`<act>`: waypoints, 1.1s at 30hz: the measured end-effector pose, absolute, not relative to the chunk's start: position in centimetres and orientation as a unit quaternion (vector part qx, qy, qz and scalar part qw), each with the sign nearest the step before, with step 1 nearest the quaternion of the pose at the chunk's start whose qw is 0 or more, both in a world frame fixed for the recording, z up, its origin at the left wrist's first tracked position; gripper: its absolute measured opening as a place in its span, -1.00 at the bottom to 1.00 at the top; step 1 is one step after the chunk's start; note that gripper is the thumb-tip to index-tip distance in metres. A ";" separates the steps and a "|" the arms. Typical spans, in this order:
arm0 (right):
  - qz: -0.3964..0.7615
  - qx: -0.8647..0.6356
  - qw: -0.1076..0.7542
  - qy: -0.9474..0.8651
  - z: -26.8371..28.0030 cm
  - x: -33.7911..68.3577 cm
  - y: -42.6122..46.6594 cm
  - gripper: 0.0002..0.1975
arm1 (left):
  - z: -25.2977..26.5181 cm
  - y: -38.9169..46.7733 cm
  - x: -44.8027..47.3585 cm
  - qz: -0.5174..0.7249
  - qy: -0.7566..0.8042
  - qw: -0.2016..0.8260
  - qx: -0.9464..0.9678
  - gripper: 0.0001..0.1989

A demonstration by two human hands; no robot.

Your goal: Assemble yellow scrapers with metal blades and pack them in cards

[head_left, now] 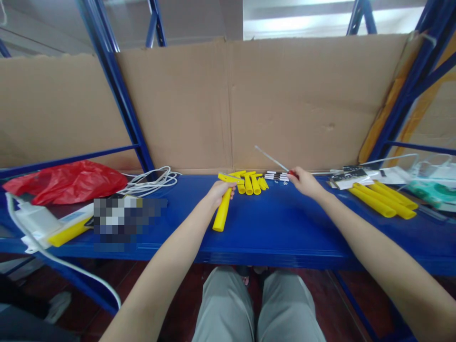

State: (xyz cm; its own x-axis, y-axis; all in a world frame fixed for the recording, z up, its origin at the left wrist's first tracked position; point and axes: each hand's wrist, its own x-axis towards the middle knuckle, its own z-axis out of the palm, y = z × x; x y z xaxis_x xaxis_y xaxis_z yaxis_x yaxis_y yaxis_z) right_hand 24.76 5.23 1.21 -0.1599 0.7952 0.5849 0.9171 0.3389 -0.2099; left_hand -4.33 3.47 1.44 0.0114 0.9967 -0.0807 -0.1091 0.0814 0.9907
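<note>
Gripping a yellow T-shaped tool [223,212] in left hand [216,192], long axis running nearward, right hand [302,182] clasping screwdriver [272,159], pointing forward-left

A blocky pixelated patch [123,223] masks whatever lies there on the blue metal table [278,232]. The right hand [304,183] hides most of the red handle [293,174] of a thin metal-shafted screwdriver [270,158], whose tip is too blurred to make out. The left hand [218,192] covers part of a yellow plastic tube with a crosspiece [223,213]. Tiny pale pieces [285,183] near the black-and-white strips [277,176] are too small to identify. The crumpled red plastic bag [71,180] conceals its contents. Grey trousers [228,304] run off the bottom edge.
</note>
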 end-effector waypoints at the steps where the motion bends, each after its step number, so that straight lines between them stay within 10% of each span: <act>1: -0.098 -0.557 0.285 -0.774 0.8 24.3 4.7 -0.79 | 1.4 3.4 -4.3 0.502 0.490 0.544 0.460 -0.82; 33: -0.108 -0.507 0.218 -0.827 0.0 23.3 3.4 -0.87 | 0.8 4.1 -4.2 0.508 0.555 0.469 0.462 -0.81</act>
